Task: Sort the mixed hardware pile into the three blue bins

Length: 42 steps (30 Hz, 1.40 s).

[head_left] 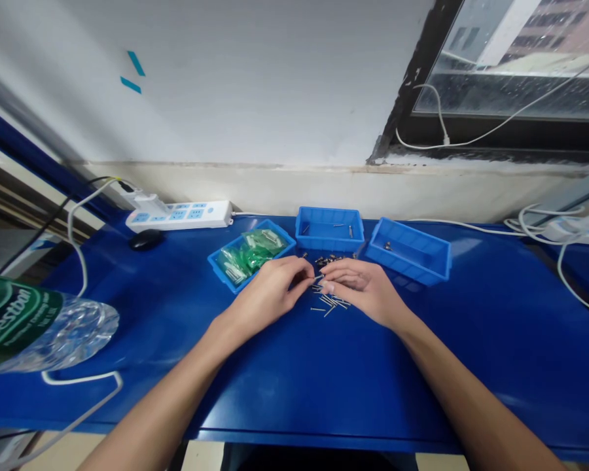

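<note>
My left hand [287, 278] pinches a thin silver screw [318, 279] between thumb and forefinger. Close beside it, my right hand [360, 284] is closed, its fingers curled and thumb drawn in; what they hold, if anything, is hidden. Below both hands lies a loose pile of long silver screws [331, 302] on the blue table [294, 373]. Small dark bronze-coloured fasteners [326, 260] are heaped just behind the fingers, partly covered by them.
A middle blue bin [328, 245] holds a few screws. The right blue bin [412, 265] has a small piece inside. Green-and-clear packets [258, 248] fill the left blue bin [216, 265]. Around them are a power strip [191, 216], a black mouse [146, 239] and a large bottle [73, 330].
</note>
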{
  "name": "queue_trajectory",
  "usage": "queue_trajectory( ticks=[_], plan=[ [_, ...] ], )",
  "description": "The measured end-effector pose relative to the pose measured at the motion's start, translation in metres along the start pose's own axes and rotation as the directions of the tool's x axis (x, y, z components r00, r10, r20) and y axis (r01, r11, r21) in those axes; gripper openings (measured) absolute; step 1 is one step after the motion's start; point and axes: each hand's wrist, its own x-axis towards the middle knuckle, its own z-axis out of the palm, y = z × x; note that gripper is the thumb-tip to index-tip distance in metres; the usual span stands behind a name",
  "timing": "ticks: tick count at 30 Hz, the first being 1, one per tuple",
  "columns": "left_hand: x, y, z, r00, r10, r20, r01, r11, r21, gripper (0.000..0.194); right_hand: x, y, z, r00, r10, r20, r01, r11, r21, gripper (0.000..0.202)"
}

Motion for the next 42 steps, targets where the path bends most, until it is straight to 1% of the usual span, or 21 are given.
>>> queue_trajectory(
  ticks=[3, 6, 7, 8, 10, 12, 13, 15, 17, 19, 22, 24, 26, 28, 30, 33, 37, 40, 42],
  plan=[
    [0.000, 0.000, 0.003, 1.000, 0.004, 0.022, -0.004, 1.000, -0.025, 0.007, -0.001, 0.000, 0.000, 0.999, 0.020, 0.040, -0.022, 0.999, 0.031, 0.023],
    [0.000, -0.001, 0.004, 0.998, 0.009, 0.055, -0.007, 1.000, -0.029, 0.006, -0.001, -0.001, -0.002, 0.994, 0.035, 0.105, -0.038, 0.999, 0.021, 0.015],
    [0.000, -0.002, 0.004, 0.998, 0.010, 0.068, -0.009, 1.000, -0.011, 0.006, -0.001, -0.001, -0.002, 0.994, 0.042, 0.105, -0.044, 0.999, 0.020, 0.013],
    [0.000, -0.003, 0.005, 0.997, 0.012, 0.081, -0.013, 1.000, 0.015, 0.007, -0.001, -0.002, -0.004, 0.996, 0.042, 0.083, -0.044, 0.999, 0.026, 0.013],
    [-0.001, -0.007, 0.005, 0.995, 0.018, 0.102, -0.026, 0.997, 0.079, 0.012, 0.000, -0.003, -0.006, 1.000, 0.007, -0.015, -0.006, 0.998, 0.065, 0.020],
    [-0.001, -0.011, 0.007, 0.992, 0.022, 0.126, -0.038, 0.991, 0.129, 0.018, 0.002, -0.004, -0.009, 0.992, -0.046, -0.121, 0.061, 0.991, 0.119, 0.039],
    [-0.001, -0.012, 0.009, 0.990, 0.020, 0.139, -0.041, 0.988, 0.149, 0.019, 0.003, -0.004, -0.011, 0.986, -0.064, -0.155, 0.086, 0.986, 0.142, 0.048],
    [-0.001, -0.014, 0.012, 0.987, 0.008, 0.162, -0.039, 0.981, 0.188, 0.019, 0.004, -0.003, -0.014, 0.981, -0.068, -0.182, 0.099, 0.981, 0.167, 0.057],
    [-0.001, -0.015, 0.014, 0.985, -0.015, 0.170, -0.024, 0.973, 0.227, 0.017, 0.005, -0.002, -0.016, 0.980, -0.056, -0.191, 0.089, 0.982, 0.169, 0.054],
    [0.000, -0.015, 0.015, 0.984, -0.041, 0.173, -0.004, 0.967, 0.256, 0.015, 0.005, 0.000, -0.017, 0.979, -0.060, -0.195, 0.090, 0.985, 0.146, 0.046],
    [0.000, -0.014, 0.014, 0.984, -0.055, 0.168, 0.010, 0.966, 0.259, 0.014, 0.004, 0.003, -0.017, 0.974, -0.095, -0.207, 0.112, 0.991, 0.073, 0.033],
    [0.001, -0.013, 0.013, 0.989, -0.040, 0.142, 0.007, 0.974, 0.228, 0.013, 0.004, 0.005, -0.015, 0.968, -0.123, -0.217, 0.125, 0.992, -0.005, 0.026],
    [0.001, -0.011, 0.011, 0.996, -0.004, 0.094, -0.011, 0.987, 0.160, 0.012, 0.004, 0.008, -0.014, 0.968, -0.149, -0.204, 0.129, 0.986, -0.109, 0.025],
    [0.002, -0.009, 0.010, 0.999, 0.037, 0.028, -0.039, 0.996, 0.078, 0.010, 0.004, 0.010, -0.013, 0.976, -0.162, -0.149, 0.131, 0.971, -0.200, 0.024],
    [0.002, -0.007, 0.010, 0.997, 0.068, -0.038, -0.067, 0.998, 0.014, 0.008, 0.004, 0.010, -0.012, 0.985, -0.147, -0.087, 0.124, 0.967, -0.224, 0.021],
    [0.003, -0.006, 0.010, 0.991, 0.099, -0.086, -0.102, 0.994, -0.034, 0.007, 0.003, 0.008, -0.011, 0.996, -0.075, -0.039, 0.069, 0.990, -0.122, 0.018],
    [0.003, -0.004, 0.013, 0.991, 0.101, -0.092, -0.107, 0.993, -0.058, 0.007, 0.002, 0.006, -0.013, 1.000, 0.024, -0.015, -0.023, 0.999, 0.035, 0.017],
    [0.002, -0.004, 0.015, 0.993, 0.081, -0.082, -0.085, 0.995, -0.055, 0.007, 0.003, 0.006, -0.015, 0.999, 0.045, 0.020, -0.046, 0.997, 0.064, 0.016],
    [0.002, -0.005, 0.017, 0.997, 0.067, -0.042, -0.069, 0.997, -0.038, 0.013, 0.004, 0.006, -0.016, 0.999, 0.044, -0.002, -0.044, 0.996, 0.076, 0.016]
  ],
)
